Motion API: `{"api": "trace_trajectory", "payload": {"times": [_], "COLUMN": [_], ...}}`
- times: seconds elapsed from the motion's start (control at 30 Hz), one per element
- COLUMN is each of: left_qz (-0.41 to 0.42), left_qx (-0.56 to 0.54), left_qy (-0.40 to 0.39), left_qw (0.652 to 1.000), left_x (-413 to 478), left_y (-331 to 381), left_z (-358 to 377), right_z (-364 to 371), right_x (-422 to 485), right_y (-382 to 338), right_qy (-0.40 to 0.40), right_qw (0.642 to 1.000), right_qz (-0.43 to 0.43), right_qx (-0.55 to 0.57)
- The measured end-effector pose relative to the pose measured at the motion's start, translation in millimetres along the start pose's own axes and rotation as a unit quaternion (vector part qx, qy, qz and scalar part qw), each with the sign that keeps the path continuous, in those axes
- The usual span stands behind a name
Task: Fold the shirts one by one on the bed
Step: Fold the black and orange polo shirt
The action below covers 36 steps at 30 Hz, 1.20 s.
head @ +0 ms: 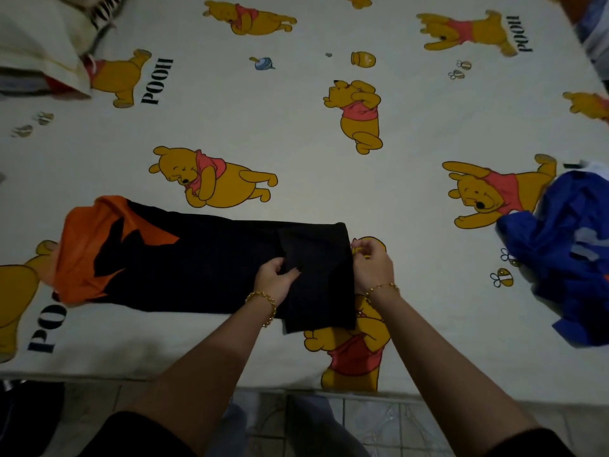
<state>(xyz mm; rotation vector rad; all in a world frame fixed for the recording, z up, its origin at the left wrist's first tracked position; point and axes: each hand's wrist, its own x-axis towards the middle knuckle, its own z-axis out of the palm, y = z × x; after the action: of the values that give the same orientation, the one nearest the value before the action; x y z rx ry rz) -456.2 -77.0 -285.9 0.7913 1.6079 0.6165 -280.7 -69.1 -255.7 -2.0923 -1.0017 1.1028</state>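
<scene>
A black shirt with orange shoulders (204, 262) lies folded into a long strip across the near part of the bed, its orange end to the left. Its right end is turned up and over as a flap. My left hand (275, 280) pinches the near left edge of that flap. My right hand (372, 267) holds the flap's right edge, fingers curled. A crumpled blue shirt (566, 255) lies in a heap at the right edge of the bed.
The bed sheet (296, 133) is cream with yellow bear prints. A cream pillow (39, 44) sits at the far left corner. Another bit of fabric (593, 31) shows at the top right. The bed's near edge meets a tiled floor (379, 420).
</scene>
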Motion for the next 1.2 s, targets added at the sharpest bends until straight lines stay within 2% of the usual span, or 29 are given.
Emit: {"api": "trace_trajectory", "payload": {"times": [0.13, 0.47, 0.53, 0.6, 0.67, 0.73, 0.8, 0.9, 0.97, 1.03, 1.13, 1.2], "left_qz": [0.050, 0.030, 0.052, 0.083, 0.096, 0.072, 0.010, -0.077, -0.095, -0.102, -0.110, -0.116], "left_qx": [0.032, 0.105, 0.137, 0.170, 0.157, 0.090, -0.030, -0.173, -0.196, -0.172, -0.142, -0.142], "left_qy": [0.021, 0.113, 0.144, 0.187, 0.210, 0.162, 0.057, -0.053, -0.070, -0.062, -0.028, -0.013], "left_qw": [0.998, 0.988, 0.979, 0.964, 0.960, 0.980, 0.998, 0.981, 0.974, 0.978, 0.983, 0.983], "left_x": [3, 16, 15, 12, 9, 5, -3, -10, -7, -4, 3, 5], "left_y": [5, -5, -9, -10, -8, 0, 14, 26, 26, 23, 18, 19], "left_z": [-5, -68, -75, -80, -84, -85, -85, -98, -115, -134, -162, -185], "right_z": [2, 47, 52, 53, 53, 55, 62, 83, 98, 110, 127, 140], "right_x": [4, -1, -1, -3, -9, -21, -38, -64, -75, -80, -85, -84], "right_y": [13, 3, 1, -3, -13, -30, -48, -68, -82, -94, -99, -95], "right_qy": [-0.021, -0.109, -0.114, -0.112, -0.108, -0.119, -0.137, -0.190, -0.236, -0.246, -0.168, -0.102], "right_qw": [0.998, 0.990, 0.987, 0.988, 0.991, 0.993, 0.989, 0.977, 0.959, 0.930, 0.923, 0.948], "right_qz": [0.034, 0.078, 0.089, 0.084, 0.050, 0.005, -0.049, -0.089, -0.014, 0.072, 0.100, 0.087], "right_qx": [-0.042, -0.047, -0.064, -0.070, -0.061, -0.024, 0.008, 0.043, 0.155, 0.263, 0.332, 0.289]}}
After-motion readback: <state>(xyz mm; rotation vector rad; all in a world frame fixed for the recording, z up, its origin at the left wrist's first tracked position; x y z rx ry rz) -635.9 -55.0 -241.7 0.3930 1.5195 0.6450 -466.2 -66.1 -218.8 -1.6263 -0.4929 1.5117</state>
